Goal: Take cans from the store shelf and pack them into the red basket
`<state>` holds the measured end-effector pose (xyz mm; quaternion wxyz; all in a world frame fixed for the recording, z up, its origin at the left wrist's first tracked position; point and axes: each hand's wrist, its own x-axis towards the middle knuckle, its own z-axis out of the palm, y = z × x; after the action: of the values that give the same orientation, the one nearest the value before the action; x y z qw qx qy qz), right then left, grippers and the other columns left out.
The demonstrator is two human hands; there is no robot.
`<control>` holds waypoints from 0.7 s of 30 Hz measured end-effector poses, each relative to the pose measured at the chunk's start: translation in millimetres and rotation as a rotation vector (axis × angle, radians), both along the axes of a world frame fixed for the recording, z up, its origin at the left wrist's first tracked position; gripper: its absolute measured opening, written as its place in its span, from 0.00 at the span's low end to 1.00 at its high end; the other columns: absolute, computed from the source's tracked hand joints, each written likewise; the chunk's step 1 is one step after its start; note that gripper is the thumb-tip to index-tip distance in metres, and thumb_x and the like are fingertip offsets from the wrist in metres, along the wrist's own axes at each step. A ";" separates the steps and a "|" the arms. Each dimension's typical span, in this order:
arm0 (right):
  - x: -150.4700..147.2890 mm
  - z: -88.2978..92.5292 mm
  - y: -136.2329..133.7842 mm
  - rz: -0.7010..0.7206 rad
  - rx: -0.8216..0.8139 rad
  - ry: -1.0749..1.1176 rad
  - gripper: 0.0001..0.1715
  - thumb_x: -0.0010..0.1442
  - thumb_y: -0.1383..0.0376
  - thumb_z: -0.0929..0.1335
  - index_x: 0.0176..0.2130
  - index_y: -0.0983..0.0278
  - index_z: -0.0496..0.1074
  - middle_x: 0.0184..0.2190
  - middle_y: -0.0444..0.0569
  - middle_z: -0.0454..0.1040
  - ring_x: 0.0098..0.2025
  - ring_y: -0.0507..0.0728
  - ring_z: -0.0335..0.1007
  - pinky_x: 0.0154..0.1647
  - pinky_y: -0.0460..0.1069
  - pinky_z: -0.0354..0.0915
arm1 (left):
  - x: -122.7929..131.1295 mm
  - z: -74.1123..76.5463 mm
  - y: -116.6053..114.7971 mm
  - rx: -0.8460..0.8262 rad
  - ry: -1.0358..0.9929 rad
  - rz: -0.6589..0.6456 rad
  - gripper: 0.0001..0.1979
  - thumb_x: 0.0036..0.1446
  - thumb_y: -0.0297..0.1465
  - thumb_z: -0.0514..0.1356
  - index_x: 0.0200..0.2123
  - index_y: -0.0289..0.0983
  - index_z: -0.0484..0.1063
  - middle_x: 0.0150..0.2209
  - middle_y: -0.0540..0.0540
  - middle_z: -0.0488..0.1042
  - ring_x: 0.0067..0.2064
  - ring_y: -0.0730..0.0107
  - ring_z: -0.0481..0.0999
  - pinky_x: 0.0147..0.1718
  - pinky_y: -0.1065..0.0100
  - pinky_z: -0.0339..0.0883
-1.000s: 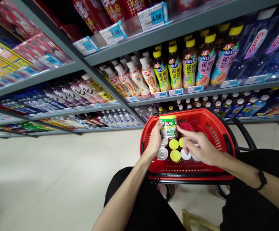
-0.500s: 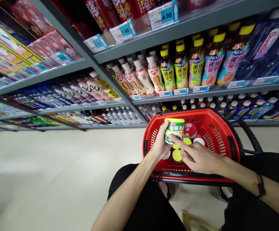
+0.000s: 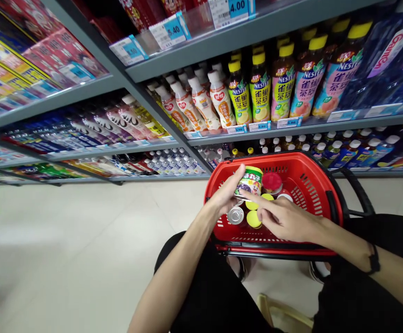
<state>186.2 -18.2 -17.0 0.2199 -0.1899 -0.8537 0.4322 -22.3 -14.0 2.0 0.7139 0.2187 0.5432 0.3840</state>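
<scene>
My left hand (image 3: 229, 190) is wrapped around a small can (image 3: 250, 182) with a green, white and purple label, held above the red shopping basket (image 3: 218, 230). The can leans, and part of its label is behind my fingers. My right hand (image 3: 284, 216) holds nothing; its index finger is stretched out to the lower edge of the can, the other fingers bent. Whether the fingertip touches the can I cannot tell. Below, in the basket, are several yellow lids (image 3: 254, 219), a silver can top (image 3: 235, 215), a red-lidded container (image 3: 272, 181) and a red-and-white item (image 3: 286, 196).
Grey shelves hold milky drink bottles (image 3: 221, 101), yellow-capped tea bottles (image 3: 280, 85) and pink cartons (image 3: 60, 51). Price tags (image 3: 171, 30) line the edges. The basket's black handle (image 3: 359, 192) sticks out right. Pale floor tiles (image 3: 93, 249) spread to the left.
The can has turned in my left hand, so a different part of its label faces me, and it tilts more. My right index finger stays by it. The view has shifted slightly.
</scene>
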 end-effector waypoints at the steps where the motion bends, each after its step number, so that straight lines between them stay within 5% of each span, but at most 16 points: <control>1: 1.3 1.3 1.3 -0.025 -0.048 0.016 0.39 0.71 0.69 0.58 0.78 0.65 0.52 0.25 0.41 0.69 0.24 0.50 0.62 0.32 0.48 0.60 | -8.4 2.1 1.4 0.023 0.049 -0.037 0.36 0.37 0.53 0.79 0.40 0.32 0.78 0.38 0.39 0.81 0.38 0.61 0.81 0.40 0.64 0.75; 5: 7.3 6.8 9.5 -0.139 -0.244 0.073 0.38 0.73 0.66 0.62 0.77 0.63 0.52 0.32 0.44 0.75 0.32 0.51 0.72 0.36 0.47 0.66 | -45.3 -0.5 9.6 0.137 0.498 -0.229 0.33 0.47 0.47 0.75 0.51 0.34 0.77 0.46 0.39 0.81 0.42 0.61 0.81 0.46 0.62 0.75; 8: 9.7 11.7 14.0 -0.221 -0.365 0.138 0.34 0.73 0.66 0.63 0.74 0.65 0.55 0.32 0.44 0.75 0.32 0.51 0.73 0.32 0.46 0.66 | -68.7 -20.4 20.9 0.200 1.206 -0.438 0.30 0.52 0.45 0.73 0.54 0.36 0.77 0.47 0.43 0.81 0.48 0.60 0.80 0.48 0.64 0.71; 10: 10.0 14.7 14.9 -0.256 -0.438 0.184 0.30 0.74 0.66 0.62 0.71 0.68 0.58 0.31 0.43 0.75 0.29 0.49 0.71 0.30 0.45 0.66 | -78.1 -40.3 28.3 0.162 1.436 -0.541 0.34 0.46 0.42 0.77 0.54 0.33 0.77 0.47 0.38 0.80 0.50 0.51 0.79 0.50 0.60 0.69; 14: 10.0 17.8 14.5 -0.264 -0.485 0.231 0.26 0.72 0.69 0.61 0.66 0.70 0.62 0.29 0.41 0.73 0.24 0.46 0.67 0.27 0.43 0.64 | -78.4 -82.3 34.0 0.028 1.584 -0.773 0.41 0.46 0.47 0.77 0.57 0.26 0.73 0.52 0.28 0.77 0.55 0.40 0.77 0.52 0.57 0.69; 21: 8.8 18.1 18.1 -0.255 -0.523 0.310 0.22 0.66 0.71 0.61 0.57 0.73 0.67 0.27 0.42 0.73 0.21 0.46 0.66 0.23 0.42 0.62 | -60.3 -120.7 25.8 0.054 1.590 -1.116 0.39 0.61 0.42 0.70 0.67 0.27 0.61 0.60 0.31 0.71 0.63 0.49 0.72 0.62 0.52 0.67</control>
<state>195.0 -0.1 1.2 0.3433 -0.2773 -0.6396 0.6294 -82.6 11.8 -118.7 0.2126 0.6568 0.6761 -0.2576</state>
